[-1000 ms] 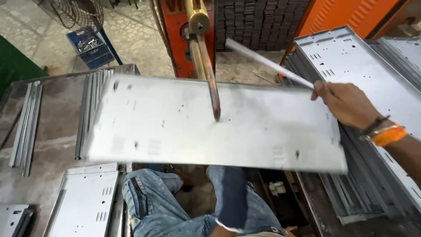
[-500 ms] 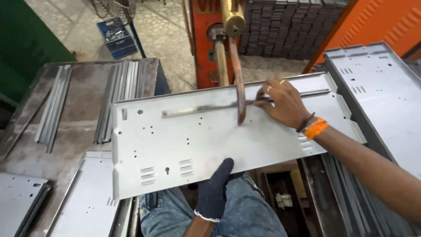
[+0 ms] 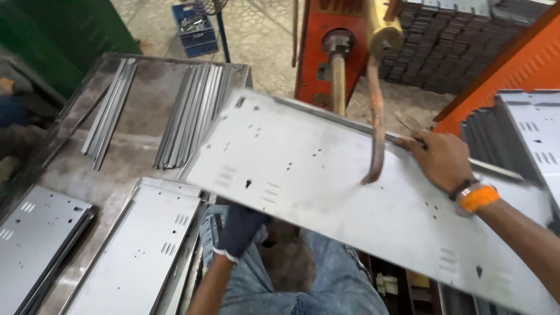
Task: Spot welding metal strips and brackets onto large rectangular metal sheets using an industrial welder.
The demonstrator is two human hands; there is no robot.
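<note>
A long grey sheet-metal panel [image 3: 326,181] with punched holes and slots lies tilted across my lap, its left end higher and farther. My left hand [image 3: 239,230], in a dark glove, grips the panel's near edge from below. My bare right hand [image 3: 440,160], with an orange wristband, presses a thin metal strip [image 3: 496,170] against the panel's far edge. A curved copper welder arm [image 3: 376,134] comes down and touches the panel just left of my right hand.
An orange spot-welding machine [image 3: 318,46] stands behind the panel. A steel table [image 3: 134,157] on the left holds bundles of narrow strips [image 3: 189,114] and stacked panels [image 3: 137,248]. More panels [image 3: 531,134] are stacked on the right. A blue crate [image 3: 195,29] sits on the floor.
The panel has swung so that its left end points away and its right end drops toward me. My right hand stays on the strip at the far edge, my left under the near edge.
</note>
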